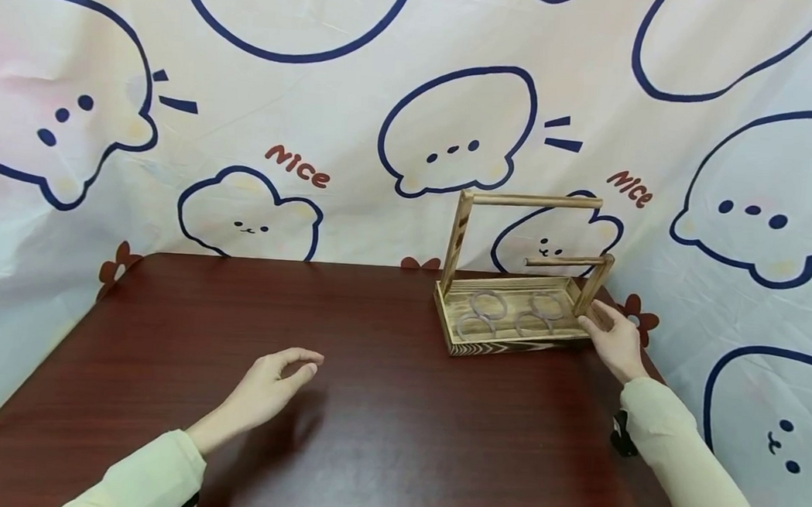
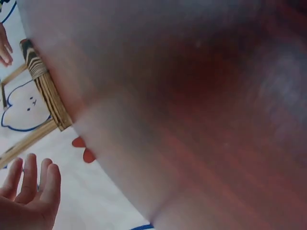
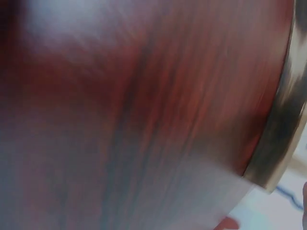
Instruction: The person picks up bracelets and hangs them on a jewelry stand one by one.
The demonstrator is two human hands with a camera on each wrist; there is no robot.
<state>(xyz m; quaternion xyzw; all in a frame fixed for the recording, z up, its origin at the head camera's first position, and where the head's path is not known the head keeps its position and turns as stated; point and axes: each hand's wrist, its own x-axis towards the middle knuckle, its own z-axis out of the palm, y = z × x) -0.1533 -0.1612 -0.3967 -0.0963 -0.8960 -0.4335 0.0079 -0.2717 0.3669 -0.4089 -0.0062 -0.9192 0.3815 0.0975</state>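
Note:
A wooden rack (image 1: 452, 347) stands at the table's far right: a shallow tray with two upright posts, each bearing a horizontal rod, one taller than the other. Several thin, translucent rings (image 1: 489, 305) lie in the tray. My right hand (image 1: 615, 342) is at the rack's right end, thumb by the front corner and fingers extended beside it; firm contact cannot be made out. Over the table's left-middle part my left hand (image 1: 268, 385) hovers with loosely bent fingers, holding nothing. In the left wrist view, the left hand (image 2: 36, 196) appears with spread fingers, away from the rack (image 2: 45, 91).
The dark red-brown table (image 1: 338, 443) has a glossy top. Behind it and to both sides hangs a white cloth (image 1: 358, 126) with blue cartoon outlines. The rack stands close to the table's back edge and right side.

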